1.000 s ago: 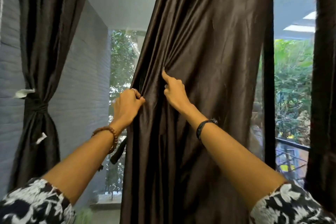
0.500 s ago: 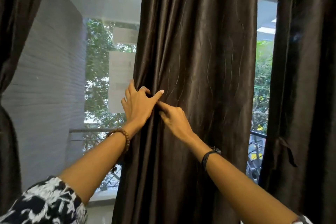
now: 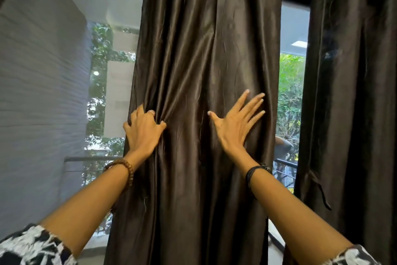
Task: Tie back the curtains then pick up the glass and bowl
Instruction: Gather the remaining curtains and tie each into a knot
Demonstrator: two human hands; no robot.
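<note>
Far left: pale grey ribbed wall (image 3: 38,97), matt, running back toward a window (image 3: 107,92) with blurred green leaves behind the glass.

Left of centre: left hand (image 3: 142,130), beaded bracelet (image 3: 121,168) at the wrist, fingers curled into the left edge of the middle curtain (image 3: 204,71), gripping a bunched fold of cloth.

Centre: middle curtain hanging full length, dark brown, satin-like sheen, fine creases, deep vertical pleats drawn inward between the two hands. No tie or band visible around it at this height; gathering judged under way, tying not yet done.

Right of centre: right hand (image 3: 236,122), dark wristband (image 3: 254,173), fingers straight and spread wide, palm pressed flat on the cloth, holding nothing.

Right: narrow strip of glass with foliage and a dark railing (image 3: 283,168) outside.

Far right: second curtain (image 3: 348,92) of the same dark glossy cloth, hanging loose; a thin dark strip (image 3: 322,193) dangling at its inner edge, possibly a tie-back, too indistinct to confirm.

Bottom corners: black-and-white patterned sleeves (image 3: 32,247).

Progress: early stage. Both curtains in view untied; glass and bowl out of view, pick-up step judged still to come.
</note>
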